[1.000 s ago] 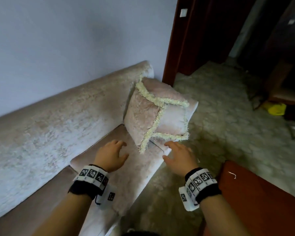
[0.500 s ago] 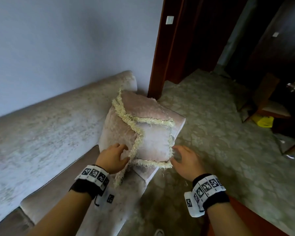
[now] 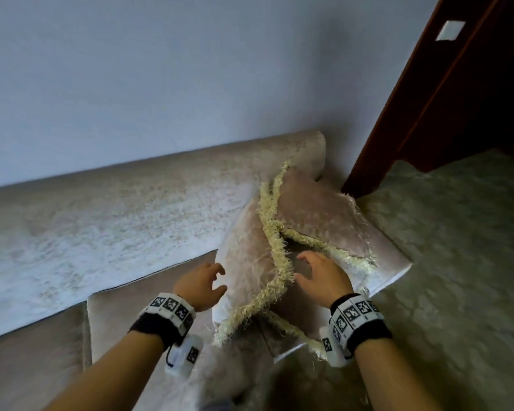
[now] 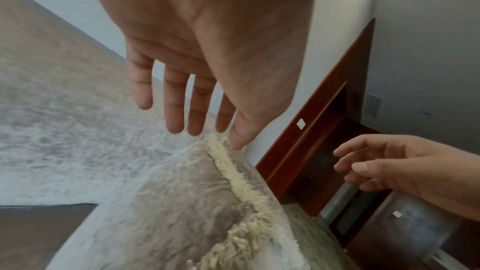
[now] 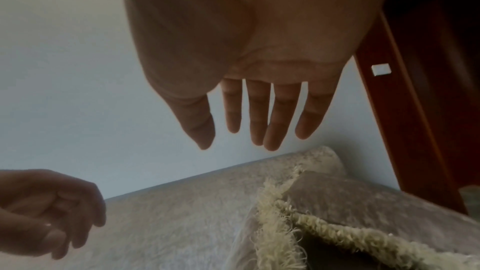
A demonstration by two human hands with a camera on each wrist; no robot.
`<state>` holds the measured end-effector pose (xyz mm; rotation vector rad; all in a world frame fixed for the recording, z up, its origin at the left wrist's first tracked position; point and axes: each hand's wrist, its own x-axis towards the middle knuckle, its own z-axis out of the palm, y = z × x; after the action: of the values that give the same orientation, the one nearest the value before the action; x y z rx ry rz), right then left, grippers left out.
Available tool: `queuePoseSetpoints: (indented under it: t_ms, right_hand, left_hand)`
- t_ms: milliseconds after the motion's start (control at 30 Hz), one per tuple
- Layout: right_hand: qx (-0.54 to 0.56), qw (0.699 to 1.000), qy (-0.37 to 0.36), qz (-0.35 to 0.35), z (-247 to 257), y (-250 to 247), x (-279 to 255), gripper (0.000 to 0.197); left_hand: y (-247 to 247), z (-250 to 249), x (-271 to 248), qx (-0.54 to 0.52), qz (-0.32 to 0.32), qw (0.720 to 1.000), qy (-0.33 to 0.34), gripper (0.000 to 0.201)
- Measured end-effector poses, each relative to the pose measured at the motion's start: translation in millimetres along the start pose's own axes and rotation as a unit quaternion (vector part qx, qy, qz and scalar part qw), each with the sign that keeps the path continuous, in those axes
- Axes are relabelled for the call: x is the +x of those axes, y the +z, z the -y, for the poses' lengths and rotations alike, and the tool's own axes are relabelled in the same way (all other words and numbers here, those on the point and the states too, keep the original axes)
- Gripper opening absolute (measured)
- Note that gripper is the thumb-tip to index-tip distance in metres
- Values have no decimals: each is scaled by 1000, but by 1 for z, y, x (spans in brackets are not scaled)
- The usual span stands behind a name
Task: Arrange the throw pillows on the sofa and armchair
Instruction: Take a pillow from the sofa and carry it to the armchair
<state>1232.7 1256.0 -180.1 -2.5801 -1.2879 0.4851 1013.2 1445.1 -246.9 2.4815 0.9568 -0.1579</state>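
Two pink velvety throw pillows with cream fringe stand at the right end of the beige sofa (image 3: 131, 221). The front pillow (image 3: 247, 262) leans against the back pillow (image 3: 318, 215). My left hand (image 3: 218, 280) hovers at the front pillow's left face with its fingers relaxed and holds nothing. In the left wrist view the left hand (image 4: 192, 128) hangs just above the fringe (image 4: 233, 174). My right hand (image 3: 303, 268) is spread over the gap between the pillows. In the right wrist view the right hand (image 5: 249, 139) has straight fingers, clear of the back pillow (image 5: 363, 206).
The sofa's seat cushion (image 3: 149, 301) runs left below the backrest, against a pale wall (image 3: 190, 69). A dark red door frame (image 3: 413, 120) with a white switch (image 3: 450, 30) stands just right of the sofa's end. Patterned carpet (image 3: 457, 277) covers the floor on the right.
Half a second ago both hands touched the front pillow's lower corners; now both are off it. The pillows stand tilted more toward the backrest, and my view has swung left.
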Motion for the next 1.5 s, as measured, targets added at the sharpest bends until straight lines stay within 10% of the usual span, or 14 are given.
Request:
queuePoseSetpoints:
  t_ms: [533, 967, 1500]
  right_hand:
    - [-42, 983, 27, 178, 36, 64, 243, 52]
    - [-206, 937, 144, 241, 18, 186, 311, 124]
    - [-198, 938, 171, 227, -4, 209, 340, 119]
  left_hand:
    - [63, 120, 210, -90, 148, 977, -123, 44]
    - [177, 194, 304, -136, 280, 934, -178, 98]
    - [255, 191, 324, -559, 202, 760, -262, 123]
